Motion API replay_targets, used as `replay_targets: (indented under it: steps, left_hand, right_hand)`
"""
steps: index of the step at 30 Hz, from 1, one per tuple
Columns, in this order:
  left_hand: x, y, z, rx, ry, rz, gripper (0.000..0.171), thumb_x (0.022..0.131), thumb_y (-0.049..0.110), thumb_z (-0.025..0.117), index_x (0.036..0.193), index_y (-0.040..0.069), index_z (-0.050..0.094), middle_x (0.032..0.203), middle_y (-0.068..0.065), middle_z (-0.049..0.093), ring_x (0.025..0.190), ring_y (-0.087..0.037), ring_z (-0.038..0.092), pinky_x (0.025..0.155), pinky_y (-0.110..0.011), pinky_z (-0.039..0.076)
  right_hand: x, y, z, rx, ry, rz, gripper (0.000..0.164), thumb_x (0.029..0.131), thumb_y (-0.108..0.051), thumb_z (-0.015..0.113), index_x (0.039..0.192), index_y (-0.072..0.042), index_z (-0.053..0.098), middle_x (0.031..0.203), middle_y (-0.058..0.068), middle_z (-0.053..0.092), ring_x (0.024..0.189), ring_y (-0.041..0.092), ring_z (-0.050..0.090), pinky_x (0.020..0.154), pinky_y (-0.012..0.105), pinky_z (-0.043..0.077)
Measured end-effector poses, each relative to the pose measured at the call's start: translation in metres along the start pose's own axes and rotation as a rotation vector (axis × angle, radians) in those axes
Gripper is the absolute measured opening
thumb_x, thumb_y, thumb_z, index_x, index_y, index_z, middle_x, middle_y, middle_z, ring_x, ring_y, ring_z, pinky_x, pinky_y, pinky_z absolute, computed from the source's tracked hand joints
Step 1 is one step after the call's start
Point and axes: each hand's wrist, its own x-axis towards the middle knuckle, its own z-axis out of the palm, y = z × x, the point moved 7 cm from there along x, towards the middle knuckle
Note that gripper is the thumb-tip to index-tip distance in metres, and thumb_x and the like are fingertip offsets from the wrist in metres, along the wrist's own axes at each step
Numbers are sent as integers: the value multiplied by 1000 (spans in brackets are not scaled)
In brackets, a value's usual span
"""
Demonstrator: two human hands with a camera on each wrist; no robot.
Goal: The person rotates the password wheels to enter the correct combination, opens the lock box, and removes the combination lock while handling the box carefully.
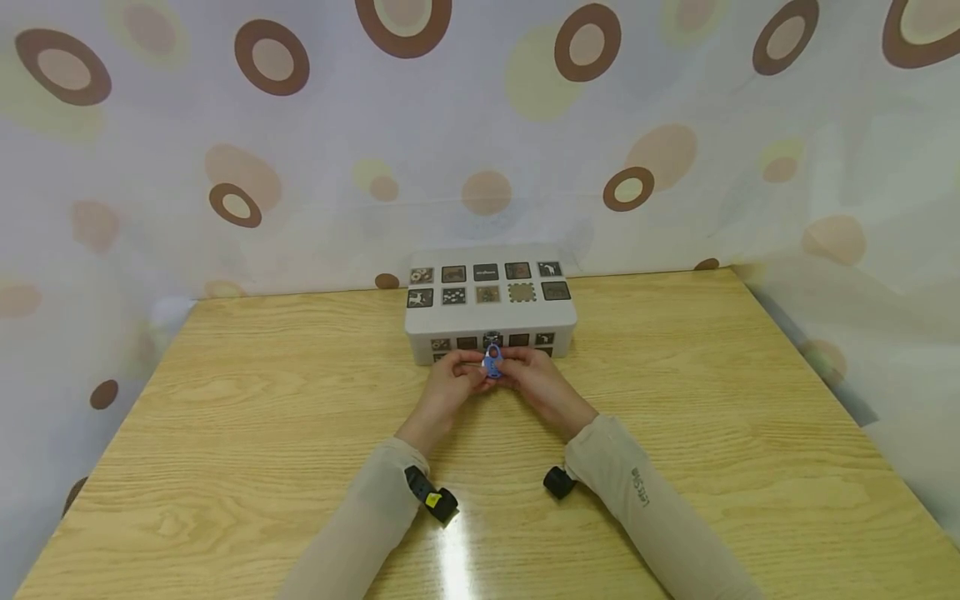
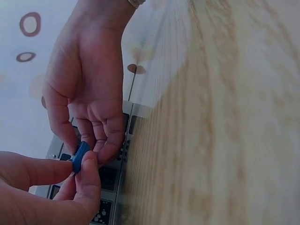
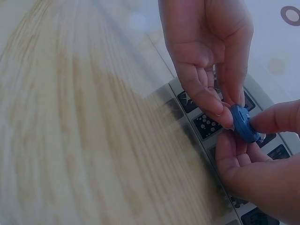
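A small blue padlock (image 1: pixel 492 363) with a loop at its top is held between both hands at the front of a white box (image 1: pixel 491 315). My left hand (image 1: pixel 450 385) pinches its left side; in the left wrist view its thumb and forefinger press the padlock (image 2: pixel 80 157) from either side. From the right, my right hand (image 1: pixel 546 383) grips it, the thumb lying on its front. Seen from the right wrist, the padlock (image 3: pixel 243 124) sits among the fingertips of both hands. A metal clasp (image 1: pixel 492 337) on the box shows just above it. Fingertips hide part of the padlock.
The box has rows of small dark picture squares on its lid and front and stands at the back of the wooden table (image 1: pixel 262 450). Right behind it hangs a white cloth (image 1: pixel 427 125) with brown circles. Black wrist straps (image 1: pixel 432 496) sit over the sleeves.
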Motion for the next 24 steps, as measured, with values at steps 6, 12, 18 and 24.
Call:
replay_targets:
  steps: [6, 12, 18, 24]
  left_hand:
    - [0, -1, 0, -1, 2, 0, 25, 91, -13, 52, 116, -14, 52, 82, -10, 60, 70, -12, 62, 80, -34, 59]
    - [0, 0, 0, -9, 0, -4, 25, 92, -12, 52, 117, -13, 52, 82, -9, 59, 69, -11, 61, 80, -32, 58]
    - [2, 0, 0, -10, -5, 7, 25, 92, -12, 52, 117, -13, 52, 84, -10, 61, 71, -12, 62, 82, -34, 58]
    - [2, 0, 0, -7, -4, 12, 25, 92, -12, 52, 117, -14, 52, 87, -13, 62, 72, -12, 62, 84, -36, 58]
  right_hand:
    - [1, 1, -1, 29, -9, -1, 36, 97, 2, 45, 126, 24, 42, 110, 18, 55, 82, 8, 61, 77, 19, 55]
    - [0, 2, -1, 81, -37, 12, 36, 100, -4, 41, 123, 24, 43, 102, 11, 55, 82, 9, 61, 78, 21, 55]
    - [-1, 1, -1, 39, -34, 5, 34, 99, -1, 43, 122, 24, 43, 103, 12, 55, 81, 9, 61, 78, 21, 55]
    - [0, 1, -1, -2, 7, 16, 33, 97, 3, 46, 123, 23, 45, 108, 16, 55, 81, 9, 60, 75, 20, 54]
